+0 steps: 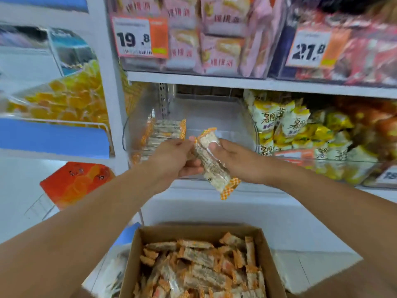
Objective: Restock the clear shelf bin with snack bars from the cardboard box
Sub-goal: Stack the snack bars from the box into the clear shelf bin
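A small bunch of snack bars point(211, 162), pale with orange-checked ends, is held between both hands in front of the clear shelf bin point(227, 117). My left hand point(171, 155) grips the bunch from the left, my right hand point(238, 158) from the right. Inside the bin, a row of the same bars point(163, 134) stands against its left wall; the rest of the bin shows its bare floor. The open cardboard box point(137, 254) sits low in front of me, filled with several loose bars point(202, 269).
Right of the bin lie yellow-and-white snack bags point(285, 125). The shelf above holds pink packets point(214, 39) and price tags reading 19.8 and 27.8. Yellow sweets point(68, 100) fill a bin at the left; an orange pack point(79, 181) lies below it.
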